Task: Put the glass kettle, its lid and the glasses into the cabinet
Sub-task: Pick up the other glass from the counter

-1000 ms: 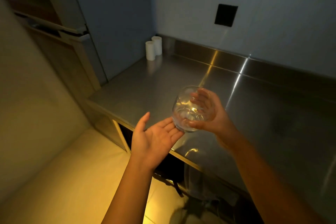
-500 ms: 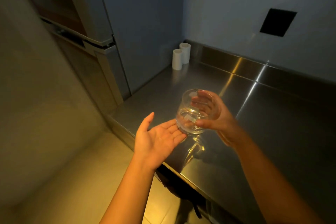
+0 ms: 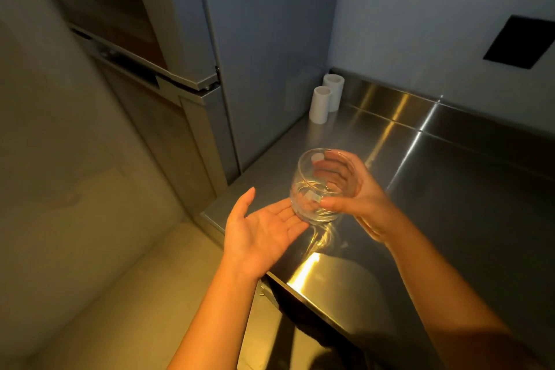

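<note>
Far left I see pale floor (image 3: 105, 294), then a tall grey fridge (image 3: 207, 39) standing against the left end of the steel worktop (image 3: 465, 189). My left grip (image 3: 261, 234) is next, palm up over the worktop's front corner, fingers straight and spread, holding nothing. Its fingertips reach just under the glass (image 3: 318, 189); I can't tell if they touch. The glass is clear, tilted with its mouth up-left, and held off the worktop. My right grip (image 3: 363, 198) is curled round it, thumb on the near side, fingers showing through the far wall. In the back corner are two white rolls (image 3: 320, 105), upright and just beside each other. Far right there is a dark square (image 3: 522, 42) on the wall.
</note>
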